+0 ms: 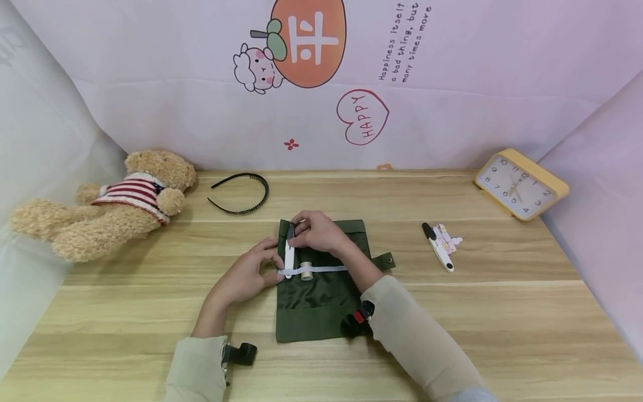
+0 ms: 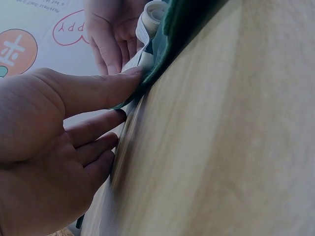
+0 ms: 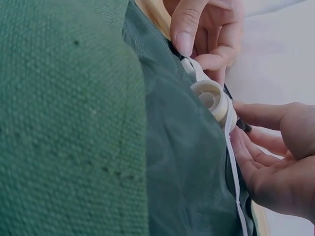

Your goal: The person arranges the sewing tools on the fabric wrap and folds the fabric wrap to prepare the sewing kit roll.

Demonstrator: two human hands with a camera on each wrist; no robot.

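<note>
A dark green fabric pouch lies unfolded on the table, crossed by a white elastic band. My left hand is at the pouch's left edge, thumb and finger pinching the band's end there. The right hand pinches the black end of a slim white tool. Its white lower part runs down under the band along the left side. Beside it a small cream thread spool sits beneath the band. In the right wrist view the spool shows its hollow end, with the right hand just past it.
To the right lie a second black-and-white tool and a small printed piece. A yellow alarm clock stands at the back right. On the left are a black headband and a teddy bear. A snap tab sticks out from the pouch.
</note>
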